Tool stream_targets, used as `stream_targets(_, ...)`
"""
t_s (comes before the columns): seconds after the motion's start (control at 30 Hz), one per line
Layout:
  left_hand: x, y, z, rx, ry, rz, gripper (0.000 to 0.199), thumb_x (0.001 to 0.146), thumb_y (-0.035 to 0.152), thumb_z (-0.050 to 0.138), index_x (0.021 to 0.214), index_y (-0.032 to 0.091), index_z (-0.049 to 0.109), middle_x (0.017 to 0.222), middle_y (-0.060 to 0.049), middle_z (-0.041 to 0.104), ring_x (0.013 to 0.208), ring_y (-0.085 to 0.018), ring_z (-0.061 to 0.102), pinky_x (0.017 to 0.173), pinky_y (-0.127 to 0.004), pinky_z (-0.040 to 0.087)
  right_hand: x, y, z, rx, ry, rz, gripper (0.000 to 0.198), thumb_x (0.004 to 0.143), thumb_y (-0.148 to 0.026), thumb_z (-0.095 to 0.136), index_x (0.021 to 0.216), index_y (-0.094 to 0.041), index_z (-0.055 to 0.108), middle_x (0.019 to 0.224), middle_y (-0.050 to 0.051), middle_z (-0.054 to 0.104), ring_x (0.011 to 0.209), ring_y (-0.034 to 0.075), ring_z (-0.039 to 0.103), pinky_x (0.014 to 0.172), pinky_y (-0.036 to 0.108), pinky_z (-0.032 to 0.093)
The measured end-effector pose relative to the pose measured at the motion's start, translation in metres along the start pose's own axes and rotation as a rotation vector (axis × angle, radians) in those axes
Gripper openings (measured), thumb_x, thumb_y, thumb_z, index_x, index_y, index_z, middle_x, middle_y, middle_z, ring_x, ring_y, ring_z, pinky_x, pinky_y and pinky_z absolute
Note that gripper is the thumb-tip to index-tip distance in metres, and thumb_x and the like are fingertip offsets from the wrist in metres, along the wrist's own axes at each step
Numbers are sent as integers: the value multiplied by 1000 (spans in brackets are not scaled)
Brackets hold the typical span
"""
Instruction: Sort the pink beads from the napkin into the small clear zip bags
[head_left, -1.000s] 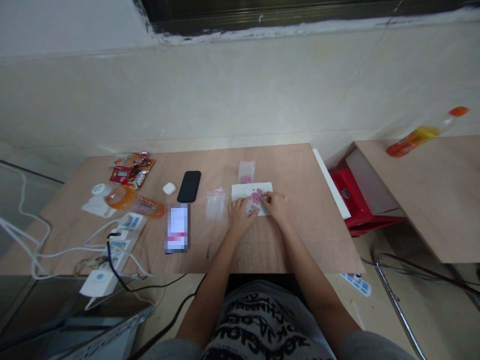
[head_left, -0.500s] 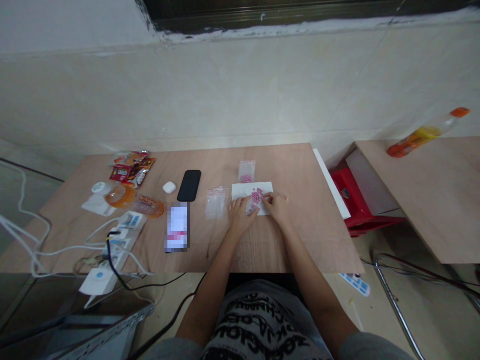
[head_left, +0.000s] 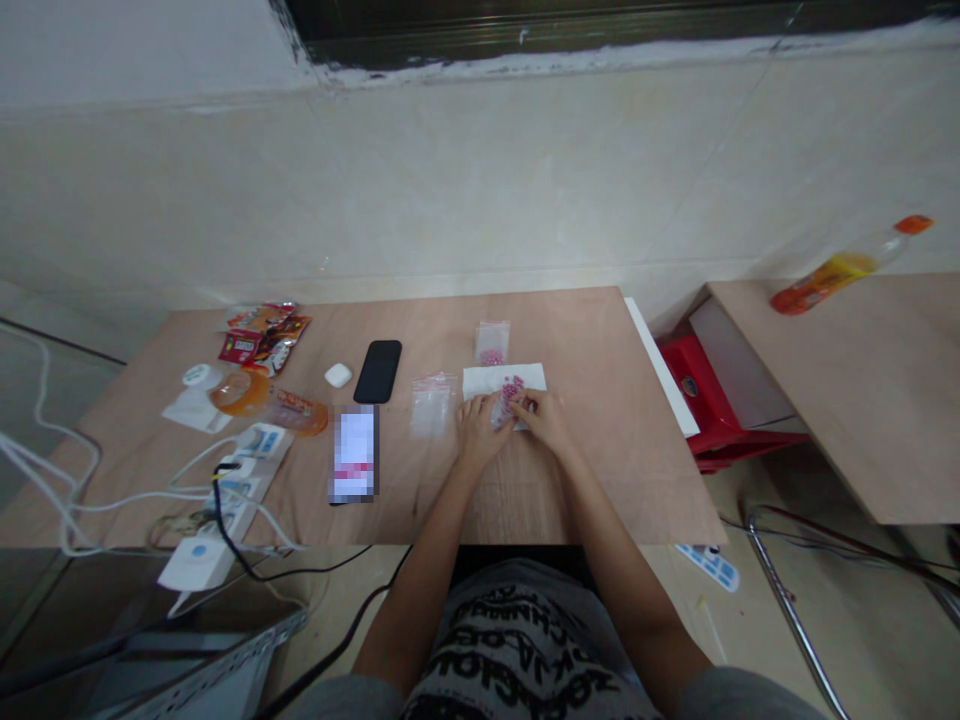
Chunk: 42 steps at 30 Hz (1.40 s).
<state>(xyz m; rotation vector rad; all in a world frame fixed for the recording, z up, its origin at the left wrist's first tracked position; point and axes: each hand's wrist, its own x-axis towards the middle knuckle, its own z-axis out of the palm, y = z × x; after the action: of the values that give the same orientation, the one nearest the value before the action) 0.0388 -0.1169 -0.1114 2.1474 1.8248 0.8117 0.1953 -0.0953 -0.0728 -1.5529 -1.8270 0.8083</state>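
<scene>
Shifted slightly leftward since the earlier frame, the right hand is now brought to the lower edge of the small pink pieces, which are gathered on a white sheet upon the wooden counter. Its thumb and fingertips are drawn close together — whether anything is pinched cannot be told. Opposite, the left hand is laid palm down over the sheet's left part, thumb spread well apart from the fingers, rather than closed around anything. Just beyond the sheet, more pink pieces are held in a clear bag. To the left, other clear bags are laid flat; farther left, a black phone and an orange bottle are placed.
</scene>
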Motion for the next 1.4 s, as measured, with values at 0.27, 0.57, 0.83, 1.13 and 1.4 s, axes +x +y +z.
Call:
stream_targets(0.27, 0, 2, -3, 24, -21, -21, 53, 82, 49, 65, 128, 25, 55, 114, -7, 62, 106, -25, 54, 93, -38, 37, 5, 7, -7, -70, 101, 62, 37, 89, -48, 51, 94, -19, 74, 69, 2, 66, 62, 15, 57, 66, 27, 39)
stream_targets(0.57, 0, 3, -4, 20, -32, -25, 54, 82, 50, 64, 129, 26, 53, 115, -7, 61, 107, -25, 53, 92, -38, 37, 21, 16, -8, -299, 97, 142, 29, 90, -44, 54, 97, -24, 73, 72, 2, 69, 71, 17, 61, 75, 31, 34)
stream_targets(0.83, 1, 1, -2, 34, -32, -32, 53, 83, 51, 63, 129, 26, 54, 115, -6, 61, 106, -24, 53, 95, -38, 37, 25, 16, -4, -360, 71, 155, 32, 91, -47, 52, 99, -24, 72, 76, 2, 71, 75, 17, 62, 79, 33, 32)
stream_targets(1.13, 0, 0, -1, 39, 3, -2, 53, 82, 51, 64, 128, 24, 56, 113, -7, 62, 104, -25, 54, 92, -39, 38, 24, 17, -3, -333, 89, 155, 32, 91, -47, 52, 95, -24, 72, 74, 2, 69, 75, 17, 61, 79, 32, 32)
stream_targets(1.4, 0, 0, -1, 36, 0, -6, 52, 83, 49, 63, 128, 24, 55, 114, -7, 62, 105, -25, 54, 92, -38, 37, 4, 14, -1, -208, 93, 122, 30, 90, -45, 52, 95, -24, 73, 70, 0, 67, 68, 15, 61, 73, 30, 35)
